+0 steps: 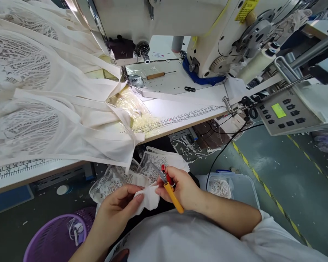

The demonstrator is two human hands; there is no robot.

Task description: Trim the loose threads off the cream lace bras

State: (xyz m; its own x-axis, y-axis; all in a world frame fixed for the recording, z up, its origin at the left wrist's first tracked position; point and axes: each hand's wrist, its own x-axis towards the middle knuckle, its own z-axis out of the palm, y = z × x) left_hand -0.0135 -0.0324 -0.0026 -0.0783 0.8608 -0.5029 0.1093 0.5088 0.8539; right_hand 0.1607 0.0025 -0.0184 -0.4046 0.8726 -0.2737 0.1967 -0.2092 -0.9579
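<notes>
My left hand [116,205] pinches the edge of a white lace garment [149,200] between thumb and fingers, low in front of my body. Close on its right, my right hand [186,187] is closed around a small cutting tool, seemingly thread snips [174,198], with an orange handle and red parts. Its blades are mostly hidden by my fingers. The thumb and fingertips of that hand also touch the fabric edge. The garment's lace part [116,180] hangs over my lap beneath the table edge.
Above stands a sewing machine [207,47] with a control box [287,109] on its right. White lace garments [93,109] cover the table's left side. An awl [155,75] lies on the machine bed. Below are a purple basket [34,242] and a clear plastic bin [246,189].
</notes>
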